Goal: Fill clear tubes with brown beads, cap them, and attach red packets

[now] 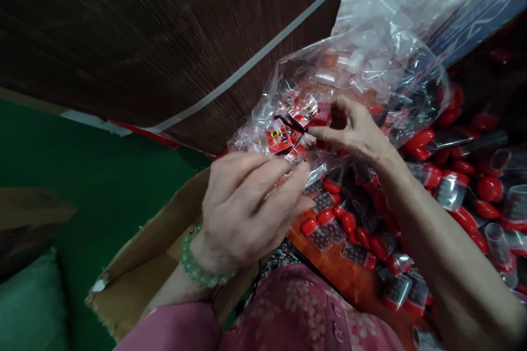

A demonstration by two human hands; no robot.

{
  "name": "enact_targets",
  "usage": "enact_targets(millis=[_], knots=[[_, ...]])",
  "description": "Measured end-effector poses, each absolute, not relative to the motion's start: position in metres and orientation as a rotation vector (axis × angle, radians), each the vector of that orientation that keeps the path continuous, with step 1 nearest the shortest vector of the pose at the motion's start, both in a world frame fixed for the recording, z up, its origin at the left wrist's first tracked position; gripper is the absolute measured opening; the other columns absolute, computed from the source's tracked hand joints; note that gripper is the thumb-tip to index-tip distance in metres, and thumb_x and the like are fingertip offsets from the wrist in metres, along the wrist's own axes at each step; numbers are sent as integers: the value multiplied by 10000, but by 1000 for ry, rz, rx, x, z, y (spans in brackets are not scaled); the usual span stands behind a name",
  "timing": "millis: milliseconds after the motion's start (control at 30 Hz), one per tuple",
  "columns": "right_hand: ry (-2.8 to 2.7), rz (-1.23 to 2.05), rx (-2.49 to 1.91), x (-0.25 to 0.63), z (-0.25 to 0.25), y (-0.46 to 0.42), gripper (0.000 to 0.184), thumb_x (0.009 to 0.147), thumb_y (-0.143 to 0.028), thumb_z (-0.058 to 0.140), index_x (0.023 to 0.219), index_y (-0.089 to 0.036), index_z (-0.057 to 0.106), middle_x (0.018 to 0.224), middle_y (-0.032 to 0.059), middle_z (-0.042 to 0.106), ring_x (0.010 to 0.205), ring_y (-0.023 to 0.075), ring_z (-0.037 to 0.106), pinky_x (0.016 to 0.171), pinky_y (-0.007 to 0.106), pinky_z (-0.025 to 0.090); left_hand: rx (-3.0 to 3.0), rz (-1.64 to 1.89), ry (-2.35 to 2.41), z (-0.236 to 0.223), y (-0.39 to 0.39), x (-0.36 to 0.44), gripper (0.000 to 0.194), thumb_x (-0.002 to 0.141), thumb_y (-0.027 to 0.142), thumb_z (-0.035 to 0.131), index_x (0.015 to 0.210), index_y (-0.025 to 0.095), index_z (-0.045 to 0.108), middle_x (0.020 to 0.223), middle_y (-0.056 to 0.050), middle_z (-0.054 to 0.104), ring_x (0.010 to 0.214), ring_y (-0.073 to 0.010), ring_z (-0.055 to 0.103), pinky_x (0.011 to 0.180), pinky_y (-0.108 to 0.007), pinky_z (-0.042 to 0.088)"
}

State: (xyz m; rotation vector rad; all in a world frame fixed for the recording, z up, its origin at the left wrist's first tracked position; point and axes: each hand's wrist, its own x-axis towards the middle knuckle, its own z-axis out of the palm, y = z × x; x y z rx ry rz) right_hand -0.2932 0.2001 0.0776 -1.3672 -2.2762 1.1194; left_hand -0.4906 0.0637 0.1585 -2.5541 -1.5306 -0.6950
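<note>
My right hand [356, 129] reaches over a clear plastic bag [284, 74], thumb and fingers closed around a small red piece [324, 113]. A thin dark strip [293, 124] lies at the thumb's tip; I cannot tell whether it is held. Inside the bag are several red printed packets [279, 139] with yellow and black marks. Nearer to me, my left hand [251, 208], with a green bead bracelet [197, 269], is at the bag's near side. Its fingers are bent and pressed together, and whatever is under them is hidden.
Many clear tubes with red caps [453, 192] lie heaped at the right on an orange-brown surface [354, 279]. An open cardboard box [148, 263] stands below my left arm. A tall dark stack [164, 27] bound with a white strap [247, 66] rises at the upper left.
</note>
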Motion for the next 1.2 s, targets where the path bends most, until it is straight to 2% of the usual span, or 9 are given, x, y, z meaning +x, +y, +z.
enact_targets(millis=[100,167,233,433,567,733,933,1100,1200], knots=[[-2542,1180,-1309,-295,90,192,350,904,-375,679,1141,-137,582,933,66,694,788,199,618,715,307,471,-2782,-343,-1489,150,74,-493,470,993,533,589,1248,143,651,1180,-152,743,1286,-370,624,1224,-779,240],[-2774,1133,-1233,-293,99,184,362,901,-314,659,1187,-110,574,1007,114,710,851,244,662,756,336,485,-2829,-162,-1540,141,75,-494,361,1018,425,565,1198,130,668,1159,-166,742,1318,-388,604,1181,-876,149],[-2954,1030,-1117,-289,106,175,404,904,-262,631,1259,-89,548,1102,160,707,978,293,690,840,370,503,-2817,-97,-1546,134,73,-496,197,998,223,553,1096,134,698,1074,-148,752,1310,-386,612,1138,-911,184],[-3121,856,-956,-275,103,152,466,870,-235,681,1299,-102,556,1205,195,699,1144,338,684,1054,486,474,-2800,-70,-1418,125,64,-498,281,919,22,455,753,128,655,820,-111,710,1125,-341,709,1121,-860,345],[-3112,860,-980,-280,103,152,450,950,-319,620,1327,-82,552,1285,232,678,1189,347,669,1051,493,491,-2705,-111,-1558,121,67,-499,250,917,32,451,850,115,677,1138,-202,740,1275,-390,650,1118,-876,319],[-3189,955,-1012,-294,111,158,518,940,-264,610,1401,-45,522,1422,246,611,1281,365,624,1113,485,474,-2575,-185,-1754,118,66,-503,102,892,84,581,893,127,674,1598,-230,466,1545,-532,295,1128,-914,193],[-3234,964,-1038,-306,110,159,470,975,-306,581,1372,-55,560,1406,234,630,1282,382,626,1115,515,476,-2564,-224,-1868,114,64,-508,19,905,145,653,901,148,672,1642,-179,429,1578,-493,246,1184,-873,122],[-3120,957,-1054,-301,103,170,614,968,-355,603,1476,-39,463,1436,247,607,1316,370,609,1066,469,502,-2517,-207,-1892,114,65,-516,25,914,148,649,911,171,644,1626,-147,464,1590,-463,238,1211,-850,82],[-3016,981,-1162,-297,100,179,541,985,-423,574,1400,-81,525,1251,203,701,1107,338,700,937,426,535,-2479,-173,-1914,123,64,-519,31,925,165,643,949,174,625,1632,-142,452,1598,-485,173,1187,-877,60]])
